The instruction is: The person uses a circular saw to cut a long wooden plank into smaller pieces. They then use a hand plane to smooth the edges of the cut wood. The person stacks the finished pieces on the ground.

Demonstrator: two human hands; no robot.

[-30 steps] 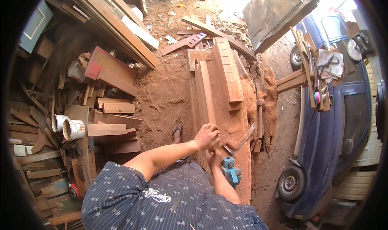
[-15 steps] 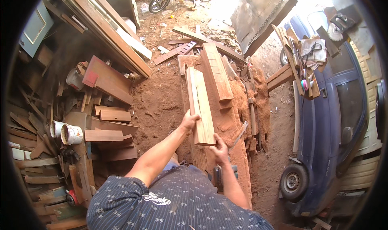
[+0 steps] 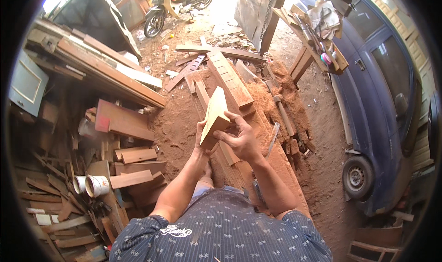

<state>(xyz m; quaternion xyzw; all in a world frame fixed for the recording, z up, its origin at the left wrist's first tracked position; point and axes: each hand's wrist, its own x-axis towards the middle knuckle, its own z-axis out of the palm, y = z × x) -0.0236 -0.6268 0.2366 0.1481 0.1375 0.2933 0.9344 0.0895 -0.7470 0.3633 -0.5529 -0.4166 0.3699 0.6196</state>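
Observation:
A pale wooden board, raised off the bench and tilted up, is held between my two hands. My left hand wraps its left side, with some fingers hidden behind the wood. My right hand grips the right edge, thumb and fingers curled round it near the close end. Below lies another wooden piece on the long sawdust-covered bench. Just beyond the held board rests a thick beam with marks across its top.
A metal rule and a long bar-like tool lie on the right. Stacked planks, offcuts and white buckets crowd the left. A blue car stands right; a motorbike is parked far off.
The board has been turned and tipped up in my hands and brought closer. My right hand has moved up along it. The whole view has swung a little.

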